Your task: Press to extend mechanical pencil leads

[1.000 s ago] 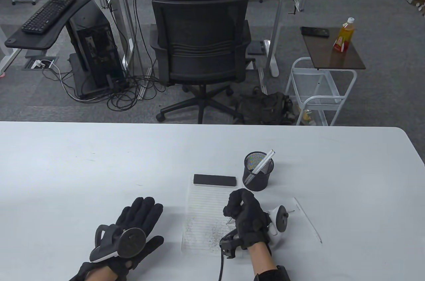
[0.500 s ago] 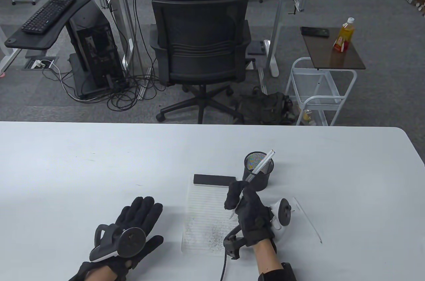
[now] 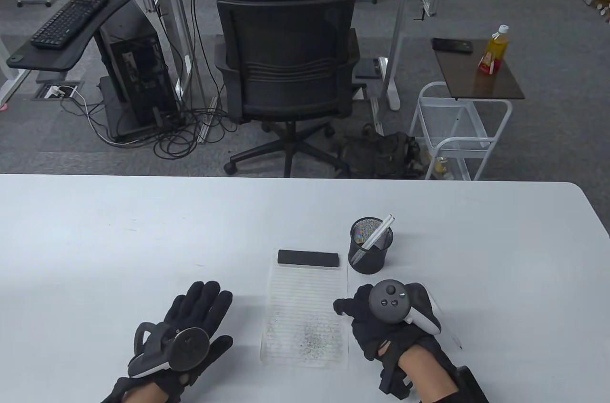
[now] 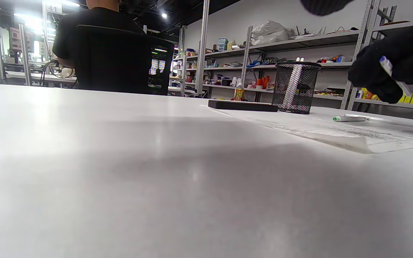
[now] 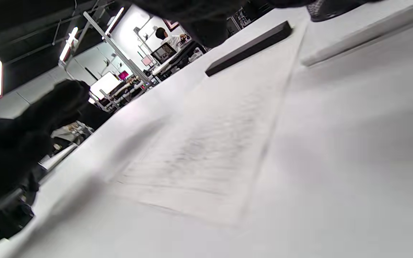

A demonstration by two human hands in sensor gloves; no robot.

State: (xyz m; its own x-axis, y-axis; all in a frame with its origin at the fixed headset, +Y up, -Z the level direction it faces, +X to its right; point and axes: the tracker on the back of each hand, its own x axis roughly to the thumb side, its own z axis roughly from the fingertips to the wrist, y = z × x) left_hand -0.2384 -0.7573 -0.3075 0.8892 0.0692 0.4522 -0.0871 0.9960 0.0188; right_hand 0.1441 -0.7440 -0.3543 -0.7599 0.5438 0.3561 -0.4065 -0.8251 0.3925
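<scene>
My right hand (image 3: pixel 364 315) is palm down just right of the lined paper (image 3: pixel 305 307), with the tracker on top. In the left wrist view it (image 4: pixel 389 61) grips a white mechanical pencil (image 4: pixel 393 75) with a blue end, held above the table. A second white pencil (image 3: pixel 452 336) lies on the table, partly hidden under that hand; its green end shows in the left wrist view (image 4: pixel 346 118). More white pencils (image 3: pixel 379 231) stand in the black mesh cup (image 3: pixel 367 257). My left hand (image 3: pixel 200 312) rests flat and empty on the table.
A black flat bar (image 3: pixel 309 258) lies across the top of the paper, whose lower part carries grey graphite marks (image 3: pixel 310 341). The white table's far edge (image 3: pixel 286 177) runs across the view; an office chair and a cart stand beyond it.
My right hand has turned from upright over the paper to palm down. It moved right and lower, off the paper, with the pencil still in it. The left hand has not moved.
</scene>
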